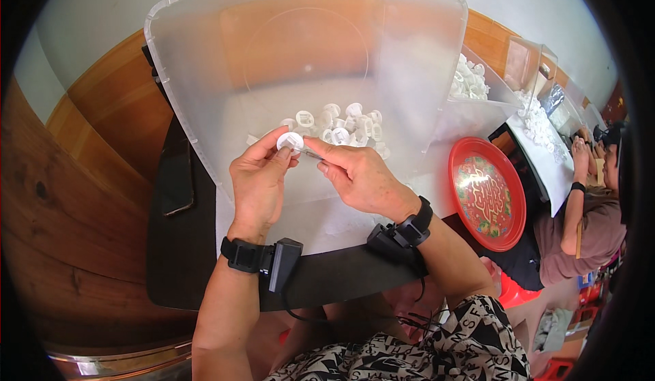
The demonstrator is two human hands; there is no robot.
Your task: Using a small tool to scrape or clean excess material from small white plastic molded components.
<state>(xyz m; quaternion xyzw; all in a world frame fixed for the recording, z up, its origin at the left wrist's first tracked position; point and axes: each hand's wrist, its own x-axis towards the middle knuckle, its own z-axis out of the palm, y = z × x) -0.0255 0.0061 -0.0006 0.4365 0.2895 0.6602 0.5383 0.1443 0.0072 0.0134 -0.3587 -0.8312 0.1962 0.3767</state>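
My left hand pinches a round white plastic piece between thumb and fingers, its flat face turned up. Against the edge of that piece, my right hand holds a thin metal tool; its kind is too small to make out, and my fingers hide most of it. Just beyond my hands, several similar white plastic pieces lie heaped in a large translucent plastic bin, tipped so that its open side faces me.
A red round tray with a patterned base is to the right. Behind it, another clear bin holds many white pieces. A dark phone-like slab lies on the black table at left. At far right a co-worker sits at a white-topped table.
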